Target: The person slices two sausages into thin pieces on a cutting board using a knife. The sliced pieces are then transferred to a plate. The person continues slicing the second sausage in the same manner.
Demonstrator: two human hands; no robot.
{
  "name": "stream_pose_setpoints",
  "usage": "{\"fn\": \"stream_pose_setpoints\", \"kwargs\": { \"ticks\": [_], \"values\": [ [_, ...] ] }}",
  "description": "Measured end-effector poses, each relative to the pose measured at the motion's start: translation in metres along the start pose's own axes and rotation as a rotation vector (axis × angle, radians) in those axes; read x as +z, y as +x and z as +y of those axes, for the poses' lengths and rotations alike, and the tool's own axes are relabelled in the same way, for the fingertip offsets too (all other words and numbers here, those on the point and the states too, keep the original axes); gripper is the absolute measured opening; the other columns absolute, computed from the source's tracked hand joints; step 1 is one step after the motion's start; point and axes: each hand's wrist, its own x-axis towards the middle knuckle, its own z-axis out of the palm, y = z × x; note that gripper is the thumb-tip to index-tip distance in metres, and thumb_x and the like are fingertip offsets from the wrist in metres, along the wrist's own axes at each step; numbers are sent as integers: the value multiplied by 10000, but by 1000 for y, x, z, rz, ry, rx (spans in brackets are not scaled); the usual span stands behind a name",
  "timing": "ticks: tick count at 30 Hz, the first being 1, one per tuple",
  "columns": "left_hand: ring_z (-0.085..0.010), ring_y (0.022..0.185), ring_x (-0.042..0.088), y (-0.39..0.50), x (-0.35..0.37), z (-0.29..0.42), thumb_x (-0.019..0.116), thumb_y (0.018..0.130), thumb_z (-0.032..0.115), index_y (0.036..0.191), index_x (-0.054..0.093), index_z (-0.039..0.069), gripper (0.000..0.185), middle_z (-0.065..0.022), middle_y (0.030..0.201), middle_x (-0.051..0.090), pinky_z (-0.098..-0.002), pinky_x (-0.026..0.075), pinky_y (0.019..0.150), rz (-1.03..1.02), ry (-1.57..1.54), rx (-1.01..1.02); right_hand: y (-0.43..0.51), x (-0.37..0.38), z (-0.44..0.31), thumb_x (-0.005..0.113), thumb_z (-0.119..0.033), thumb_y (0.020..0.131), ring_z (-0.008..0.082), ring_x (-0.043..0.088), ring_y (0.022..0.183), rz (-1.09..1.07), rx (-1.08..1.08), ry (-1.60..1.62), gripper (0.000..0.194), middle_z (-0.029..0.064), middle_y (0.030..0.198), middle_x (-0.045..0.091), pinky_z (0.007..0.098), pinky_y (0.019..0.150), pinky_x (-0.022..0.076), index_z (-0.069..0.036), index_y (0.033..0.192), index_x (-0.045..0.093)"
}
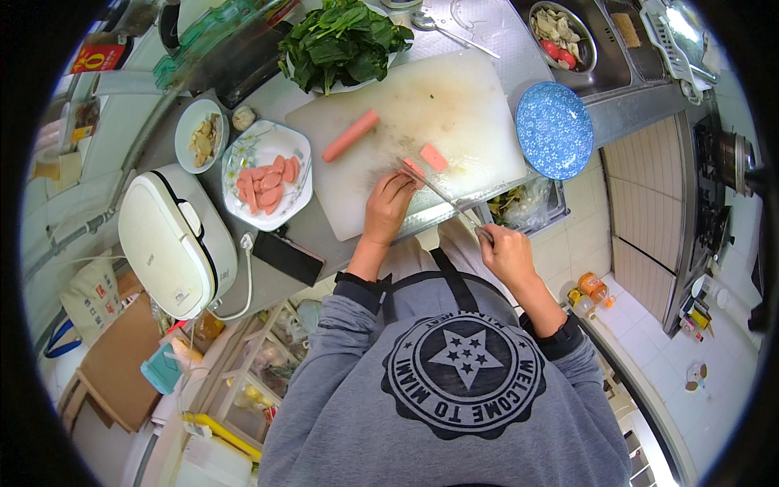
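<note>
My right hand [508, 252] grips the handle of a kitchen knife [443, 195], whose blade angles up and left over the white cutting board [468, 85]. At the blade's far end, the fingertips of my left hand [387, 204] hold a small piece of pink sausage [414, 167] against the board. The blade is at that piece; how deep it has cut is hidden. A separate sausage chunk [434, 157] lies just beyond the knife. Farther left on the board rests a longer sausage length [350, 135]. Sausage slices [268, 182] are heaped on a flower-patterned plate [295, 143].
Leafy greens [344, 42] pile up behind the board. A blue patterned plate [554, 131] stands at its right, near the sink [608, 73]. To the left are a small bowl [182, 137], a garlic bulb [243, 118], a phone [288, 258] and a white appliance [170, 243].
</note>
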Motion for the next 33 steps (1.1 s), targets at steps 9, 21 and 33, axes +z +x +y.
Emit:
{"fn": "stream_pose_setpoints", "kwargs": {
  "ticks": [9, 21, 33],
  "values": [
    [-262, 956, 593, -7, -2, -3, 657, 689, -25, 845, 653, 25, 163, -69, 950, 623, -348, 530, 767, -40, 19, -38, -21, -18, -13, 631, -113, 779, 355, 633, 678, 29, -90, -8, 138, 180, 763, 651, 420, 593, 501, -26, 881, 662],
    [-260, 955, 592, -1, 0, -1, 647, 719, -13, 870, 667, 21, 156, -72, 935, 631, -351, 516, 794, 19, -44, -70, 0, -4, -9, 622, -182, 814, 400, 608, 605, -26, 15, 0, 171, 219, 615, 600, 471, 568, 488, -16, 778, 644],
    [-285, 921, 581, 9, -18, 4, 559, 783, -75, 909, 626, 31, 178, -108, 996, 606, -346, 474, 803, 284, -64, -333, -7, -11, -1, 645, -130, 760, 337, 608, 614, 127, -146, -40, 107, 137, 693, 626, 425, 540, 472, -49, 830, 648]
  ]
}}
